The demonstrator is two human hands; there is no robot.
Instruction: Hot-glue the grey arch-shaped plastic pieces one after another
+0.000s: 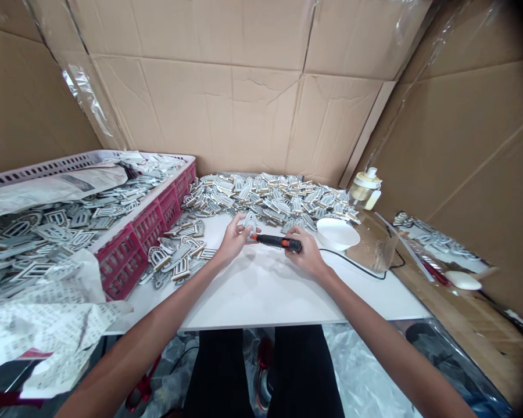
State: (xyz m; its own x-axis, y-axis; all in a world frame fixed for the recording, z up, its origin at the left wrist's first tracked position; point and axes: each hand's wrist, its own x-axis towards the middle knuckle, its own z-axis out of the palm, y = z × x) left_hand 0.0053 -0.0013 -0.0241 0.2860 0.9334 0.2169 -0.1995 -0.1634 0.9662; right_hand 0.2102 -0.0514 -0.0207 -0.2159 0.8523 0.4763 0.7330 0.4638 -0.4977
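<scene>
My left hand pinches a small grey and white arch-shaped badge piece upright over the white table. My right hand is wrapped round a black and orange pen-like tool with a black cord trailing right. The tool's tip touches the lower edge of the piece. Both hands are closed and sit just in front of a wide heap of similar pieces.
A red and white crate full of the same pieces and newspaper stands at the left. A white bowl and a small capped bottle sit to the right. Cardboard walls enclose the table. My legs show below the front edge.
</scene>
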